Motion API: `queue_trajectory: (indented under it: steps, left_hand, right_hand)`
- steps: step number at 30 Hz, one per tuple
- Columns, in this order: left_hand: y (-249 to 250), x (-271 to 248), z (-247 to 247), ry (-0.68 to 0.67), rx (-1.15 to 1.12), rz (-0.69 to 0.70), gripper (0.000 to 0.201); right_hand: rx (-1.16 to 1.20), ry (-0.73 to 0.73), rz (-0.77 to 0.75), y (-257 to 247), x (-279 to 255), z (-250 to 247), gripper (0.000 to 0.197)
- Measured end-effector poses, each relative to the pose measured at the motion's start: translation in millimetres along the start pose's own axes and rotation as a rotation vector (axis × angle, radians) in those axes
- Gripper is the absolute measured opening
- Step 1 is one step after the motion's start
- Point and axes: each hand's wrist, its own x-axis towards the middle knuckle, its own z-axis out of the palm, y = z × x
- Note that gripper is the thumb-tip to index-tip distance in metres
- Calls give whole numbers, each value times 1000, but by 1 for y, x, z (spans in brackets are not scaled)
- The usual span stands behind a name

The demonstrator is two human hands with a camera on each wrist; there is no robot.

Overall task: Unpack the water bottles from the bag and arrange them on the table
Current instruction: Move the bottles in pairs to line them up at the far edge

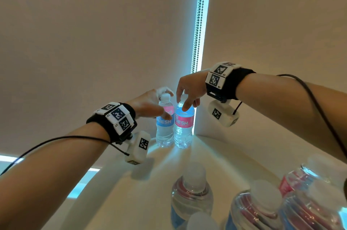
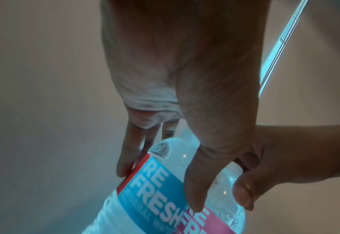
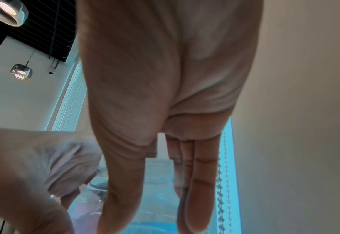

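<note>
Two clear water bottles with pink-and-blue labels stand upright, side by side, at the far corner of the white table [image 1: 216,156]. My left hand [image 1: 166,103] holds the left bottle [image 1: 164,133] near its top, thumb on the front of the label and fingers behind the cap. My right hand [image 1: 187,102] holds the right bottle [image 1: 183,136] at its shoulder, thumb in front and fingers behind. In the left wrist view my thumb and fingers straddle the blue label [image 2: 155,201]. The right wrist view shows thumb and fingers reaching down either side of the right bottle [image 3: 157,190].
Several more capped bottles [image 1: 191,192] stand close together at the near right of the table. Beige roller blinds close off the back and right. A bead chain [image 1: 199,23] hangs in the bright gap just behind the right bottle. No bag is in view.
</note>
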Motion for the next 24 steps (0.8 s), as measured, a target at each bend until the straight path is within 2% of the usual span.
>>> queue_trajectory:
  steps: [4, 9, 13, 17, 20, 22, 24]
  left_hand:
    - [-2, -3, 1, 28, 10, -4, 67]
    - [-5, -12, -11, 57, 47, -12, 81]
    - [4, -27, -28, 135, 114, 27, 85]
    - [35, -56, -46, 176, 104, 193, 86]
    - [64, -85, -56, 63, 56, 341, 74]
    - [79, -103, -57, -102, -15, 423, 60]
    - [89, -119, -52, -281, -69, 473, 59]
  right_hand:
    - [3, 45, 27, 3, 0, 5, 56]
    - [42, 109, 51, 12, -11, 0, 65]
    - [87, 192, 68, 17, -50, -21, 55]
    - [151, 308, 43, 21, -119, -43, 40]
    - [159, 363, 49, 22, -175, -45, 30]
    - [180, 368, 45, 24, -209, -37, 26]
    - [234, 350, 40, 27, -240, -25, 30]
